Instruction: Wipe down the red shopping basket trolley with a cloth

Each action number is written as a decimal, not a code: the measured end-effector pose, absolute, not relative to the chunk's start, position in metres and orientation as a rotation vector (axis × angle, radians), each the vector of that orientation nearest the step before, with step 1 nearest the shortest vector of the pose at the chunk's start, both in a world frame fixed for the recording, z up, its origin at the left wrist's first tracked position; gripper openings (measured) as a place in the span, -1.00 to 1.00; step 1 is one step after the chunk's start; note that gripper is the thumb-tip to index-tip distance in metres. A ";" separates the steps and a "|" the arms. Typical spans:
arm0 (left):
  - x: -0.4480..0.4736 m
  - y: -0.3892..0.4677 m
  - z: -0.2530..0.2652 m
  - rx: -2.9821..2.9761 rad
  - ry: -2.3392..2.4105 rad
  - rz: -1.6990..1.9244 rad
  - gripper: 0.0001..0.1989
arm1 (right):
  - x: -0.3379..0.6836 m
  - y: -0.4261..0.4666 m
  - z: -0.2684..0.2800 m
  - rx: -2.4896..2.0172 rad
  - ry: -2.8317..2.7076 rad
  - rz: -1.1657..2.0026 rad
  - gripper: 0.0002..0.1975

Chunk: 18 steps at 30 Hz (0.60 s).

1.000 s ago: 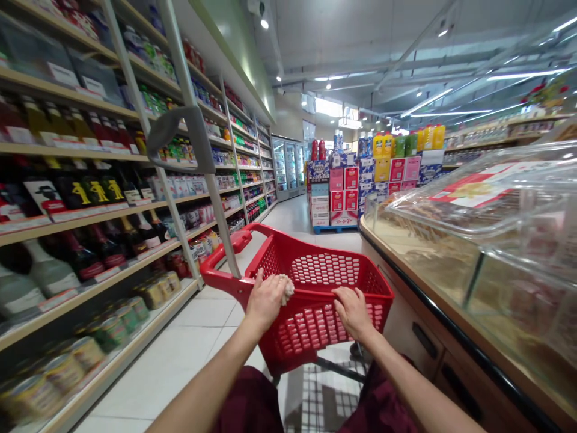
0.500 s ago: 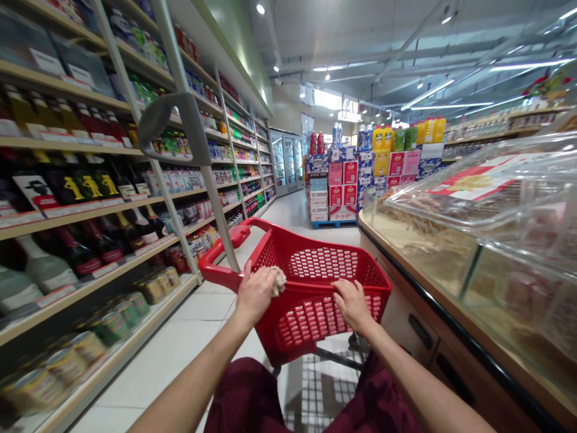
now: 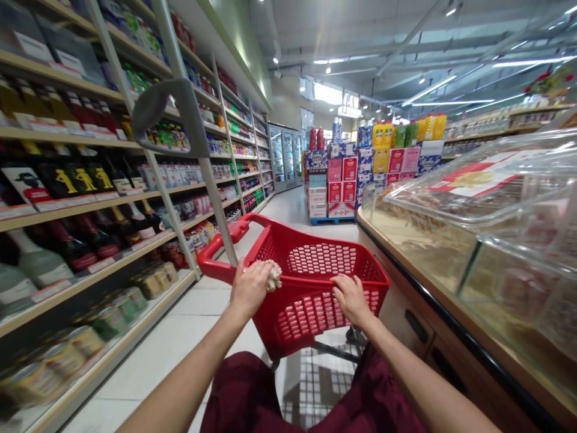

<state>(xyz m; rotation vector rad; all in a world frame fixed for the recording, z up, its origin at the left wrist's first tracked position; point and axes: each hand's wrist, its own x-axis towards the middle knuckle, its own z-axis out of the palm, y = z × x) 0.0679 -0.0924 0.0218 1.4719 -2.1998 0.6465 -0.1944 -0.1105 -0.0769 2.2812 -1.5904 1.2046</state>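
Note:
A red plastic shopping cart (image 3: 331, 328) stands in front of me, its perforated basket turned sideways. With my left hand (image 3: 250, 288) I press a crumpled off-white cloth (image 3: 273, 275) onto the basket's near rim, close to the handle end; the fingers are closed over the cloth. Farther right along the same rim rests my right hand (image 3: 351, 299), fingers curled over the edge and gripping it. Rising from the handle end, a metal pole with a grey loop grip (image 3: 171, 117) passes up out of view.
Shelves of bottles and cans (image 3: 85, 240) line the left side. A glass-sided display counter (image 3: 417, 240) with a clear lid stands close at right. Ahead, boxed drinks (image 3: 336, 189) are stacked on a blue pallet (image 3: 332, 221), with glass-door coolers (image 3: 286, 156) farther back.
My left hand and the cloth have slid slightly left along the rim, towards the handle. My right hand keeps its hold; the view has shifted only a little.

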 end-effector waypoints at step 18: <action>0.066 -0.088 0.024 1.483 -2.161 0.678 -0.64 | -0.199 -0.113 -0.078 2.274 -1.639 1.288 -0.72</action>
